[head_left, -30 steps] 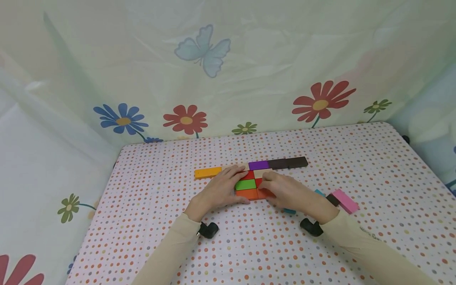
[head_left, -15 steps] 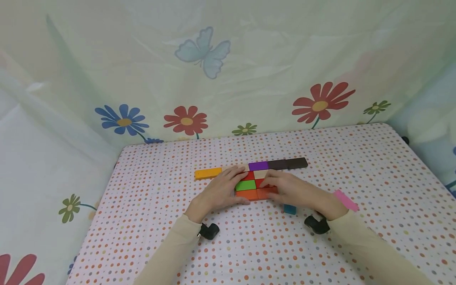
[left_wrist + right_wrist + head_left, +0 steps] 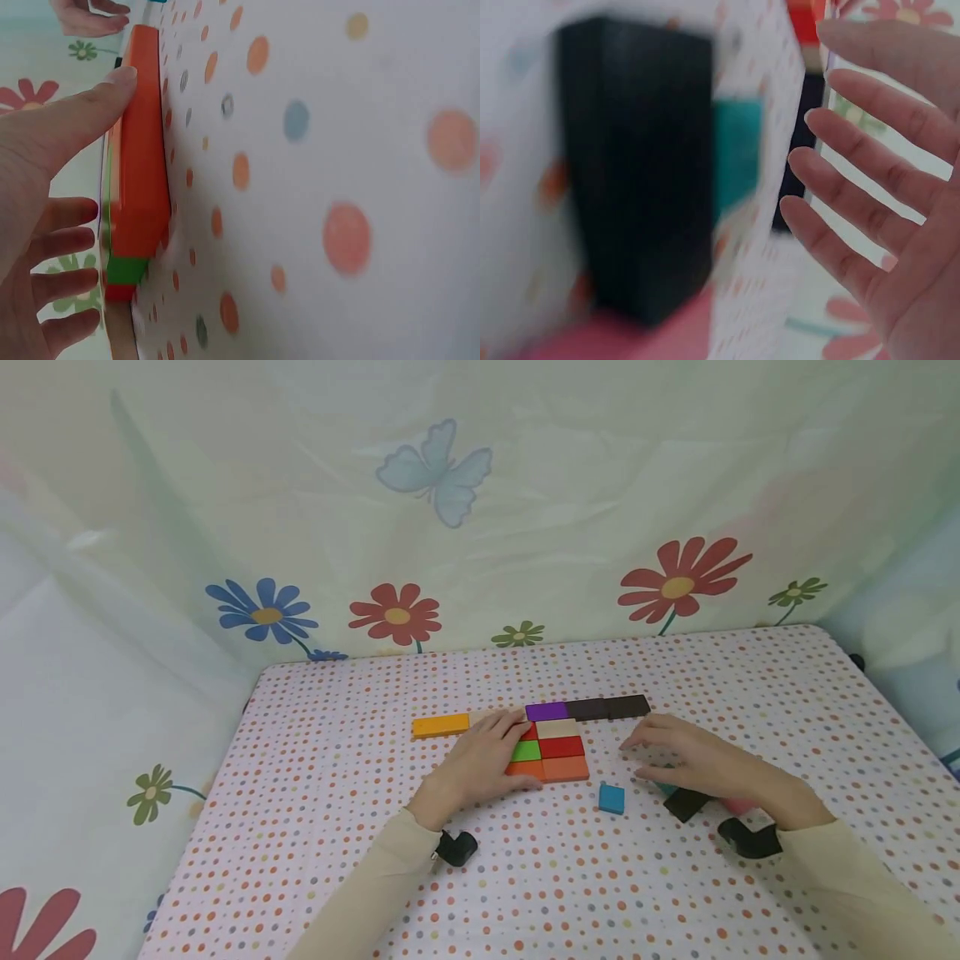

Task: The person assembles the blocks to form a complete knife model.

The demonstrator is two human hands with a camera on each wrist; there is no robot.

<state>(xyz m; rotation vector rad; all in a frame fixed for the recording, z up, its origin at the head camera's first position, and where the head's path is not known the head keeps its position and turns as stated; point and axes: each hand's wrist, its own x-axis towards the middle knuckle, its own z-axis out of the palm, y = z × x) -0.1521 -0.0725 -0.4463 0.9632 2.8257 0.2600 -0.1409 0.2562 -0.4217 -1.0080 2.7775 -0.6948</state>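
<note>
My left hand [image 3: 476, 764] lies over the left side of a flat group of coloured blocks, fingers extended. In the left wrist view its thumb lies along an orange block [image 3: 144, 165], with a green block [image 3: 126, 268] beyond. Uncovered parts of the group include a red block [image 3: 561, 747], a cream block [image 3: 557, 728] and an orange-red block [image 3: 566, 768]. My right hand [image 3: 701, 760] hovers with spread, empty fingers above loose blocks: a black block [image 3: 686, 805], a partly hidden teal block [image 3: 736, 154] and a pink block [image 3: 741, 806].
Behind the group runs a row with a yellow block [image 3: 441, 725], a purple block [image 3: 546, 711] and dark blocks [image 3: 628, 707] at its right end. A small blue block [image 3: 612, 798] lies apart on the dotted tablecloth [image 3: 570, 877]. A flowered curtain [image 3: 555, 527] hangs behind.
My right hand has left the right side of the group and moved right, over the loose blocks. The orange-red block's right end and the blue block are now uncovered. My left hand stays on the group.
</note>
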